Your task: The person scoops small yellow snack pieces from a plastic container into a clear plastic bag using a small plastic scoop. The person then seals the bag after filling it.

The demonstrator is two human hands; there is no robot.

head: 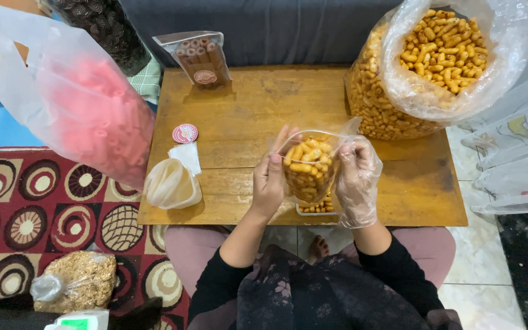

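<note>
Both hands have a grip on a small clear pouch point(308, 166) stuffed with golden snack sticks: the bare left hand point(268, 181) wraps one side, the right hand point(356, 177), in a thin plastic glove, wraps the other. The pouch stands upright, long axis vertical, open mouth up, just above the near edge of the wooden table point(245, 116). Under it there's a clear tub point(313, 209); a big open bag of the same snacks point(435, 55) sits far right.

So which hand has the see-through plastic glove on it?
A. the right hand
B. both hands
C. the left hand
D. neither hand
A: the right hand wears a crinkly clear plastic glove, while the left hand is bare; both hold the small clear plastic pouch of golden-yellow snack pieces.
</note>
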